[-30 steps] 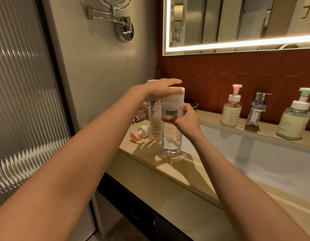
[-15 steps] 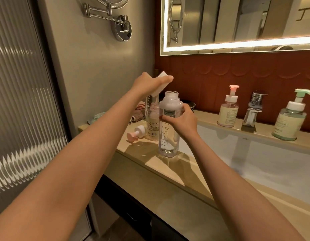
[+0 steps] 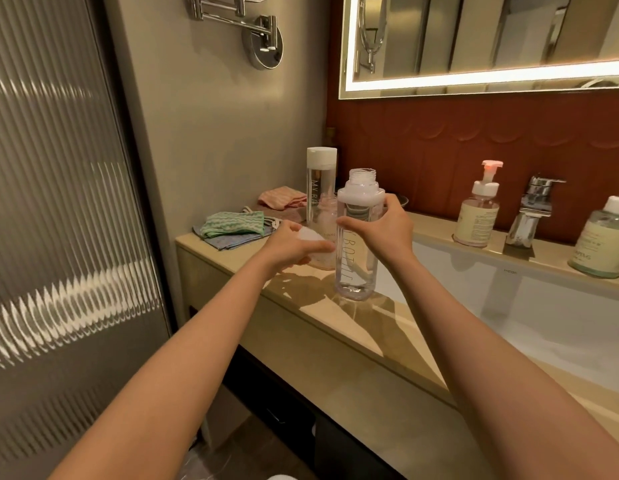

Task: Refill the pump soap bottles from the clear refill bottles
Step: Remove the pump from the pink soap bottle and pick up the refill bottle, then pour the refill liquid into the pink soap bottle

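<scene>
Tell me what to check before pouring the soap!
1. Clear refill bottle uncapped: ok, its threaded neck is open.
2. Right hand grips that bottle: ok, fingers wrap its upper part.
3. Bottle upright on the counter: ok.
4. Left hand free to steady things: not ok, it holds the white cap.
5. Pump bottle open and ready: cannot tell, it is partly hidden behind the hand and the refill bottle.
6. Enough soap inside the refill bottle: cannot tell, the contents are clear.
</scene>
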`<state>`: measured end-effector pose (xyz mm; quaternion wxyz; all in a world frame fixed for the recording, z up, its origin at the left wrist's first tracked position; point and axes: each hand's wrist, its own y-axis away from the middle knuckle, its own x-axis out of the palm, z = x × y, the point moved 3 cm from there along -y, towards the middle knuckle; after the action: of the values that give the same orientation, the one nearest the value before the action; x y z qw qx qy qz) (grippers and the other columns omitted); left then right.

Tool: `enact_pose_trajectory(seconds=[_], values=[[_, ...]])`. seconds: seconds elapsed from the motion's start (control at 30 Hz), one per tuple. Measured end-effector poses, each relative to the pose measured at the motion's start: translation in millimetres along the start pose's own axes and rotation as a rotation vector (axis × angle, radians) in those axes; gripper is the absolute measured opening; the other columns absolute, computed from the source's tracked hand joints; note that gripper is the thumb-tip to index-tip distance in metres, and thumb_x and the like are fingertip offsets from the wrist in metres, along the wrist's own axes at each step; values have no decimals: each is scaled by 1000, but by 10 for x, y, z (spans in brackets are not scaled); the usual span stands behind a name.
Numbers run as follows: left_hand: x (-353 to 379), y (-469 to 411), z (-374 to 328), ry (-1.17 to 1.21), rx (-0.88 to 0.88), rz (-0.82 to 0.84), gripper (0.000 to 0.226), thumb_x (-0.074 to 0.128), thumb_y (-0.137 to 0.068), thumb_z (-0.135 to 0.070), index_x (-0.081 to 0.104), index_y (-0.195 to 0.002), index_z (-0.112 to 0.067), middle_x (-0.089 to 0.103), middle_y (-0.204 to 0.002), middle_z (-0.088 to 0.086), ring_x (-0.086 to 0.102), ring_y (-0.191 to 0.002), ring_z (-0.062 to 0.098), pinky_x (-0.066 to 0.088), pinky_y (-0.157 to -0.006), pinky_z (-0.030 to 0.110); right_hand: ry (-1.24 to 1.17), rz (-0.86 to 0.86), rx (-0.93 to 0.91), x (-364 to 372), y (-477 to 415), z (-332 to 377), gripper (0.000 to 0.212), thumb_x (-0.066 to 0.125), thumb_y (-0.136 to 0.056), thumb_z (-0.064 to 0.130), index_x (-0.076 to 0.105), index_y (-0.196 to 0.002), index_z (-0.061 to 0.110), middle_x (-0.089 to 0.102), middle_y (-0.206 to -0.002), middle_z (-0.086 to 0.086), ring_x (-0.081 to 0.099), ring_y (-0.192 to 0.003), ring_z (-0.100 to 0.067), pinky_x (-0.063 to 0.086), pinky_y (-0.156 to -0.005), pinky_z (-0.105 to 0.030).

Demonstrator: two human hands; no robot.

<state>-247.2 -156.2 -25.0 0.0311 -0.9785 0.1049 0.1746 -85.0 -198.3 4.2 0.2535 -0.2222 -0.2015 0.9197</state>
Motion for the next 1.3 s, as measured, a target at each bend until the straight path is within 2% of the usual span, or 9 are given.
enact_pose_trajectory(seconds=[0.13,0.2,0.53,0.63,0.73,0.83,0.97,1.17,1.3], values=[[6,5,68,-346,132,-52,90,83,-63,-31,33,-136,-16,46,-132,7,48,-115,24,45,-90,32,20,-8,1,1,2,14,69,84,-64,35,51,-120,13,60,-116,-2,57,-105,-18,50,-86,-33],[30,-20,142,-503,170,-30,94,83,-61,-37,31,-138,-21,47,-135,6,46,-119,26,43,-98,38,18,-16,6,-12,-4,10,68,84,-63,35,52,-119,12,60,-114,-2,56,-103,-17,48,-83,-31],[-21,-139,203,-878,239,-87,95,76,-65,-48,26,-143,-25,48,-137,3,38,-127,28,31,-101,40,53,-63,50,-244,-186,-112,63,84,-63,33,54,-114,14,61,-112,-1,53,-97,-13,45,-82,-29],[-54,-202,42,-816,263,-189,97,72,-66,-54,24,-144,-23,38,-145,4,33,-132,30,27,-106,44,122,-57,28,-302,-277,-145,66,84,-64,34,54,-119,15,60,-115,0,52,-99,-13,42,-80,-26],[-33,-331,-146,-561,239,-300,94,72,-69,-55,25,-143,-20,35,-148,6,33,-134,29,29,-107,45,178,-31,15,-324,-361,-176,67,83,-65,31,53,-121,14,60,-118,-2,52,-103,-14,41,-81,-27],[81,-491,-278,-339,182,-276,105,74,-62,-60,22,-143,-18,33,-149,6,33,-134,29,32,-107,50,230,11,11,-305,-437,-214,63,84,-64,29,54,-117,13,61,-113,-2,52,-96,-13,45,-80,-29],[247,-611,-325,-241,117,-220,115,77,-60,-59,15,-147,-16,27,-152,6,28,-138,29,29,-109,52,329,75,-11,-242,-517,-277,62,85,-61,32,54,-114,18,62,-108,-1,57,-99,-18,50,-82,-38],[302,-717,-214,-97,141,-240,85,80,-66,-42,40,-136,-17,48,-138,3,45,-124,24,41,-100,44,422,144,-18,-192,-602,-301,66,85,-61,33,53,-117,19,62,-110,-1,57,-99,-19,52,-81,-40],[283,-706,-211,-21,135,-221,82,83,-64,-36,45,-135,-17,53,-134,3,49,-120,23,44,-98,45,547,189,-37,-170,-665,-229,66,83,-63,38,51,-118,21,61,-110,-1,57,-99,-20,50,-77,-34]])
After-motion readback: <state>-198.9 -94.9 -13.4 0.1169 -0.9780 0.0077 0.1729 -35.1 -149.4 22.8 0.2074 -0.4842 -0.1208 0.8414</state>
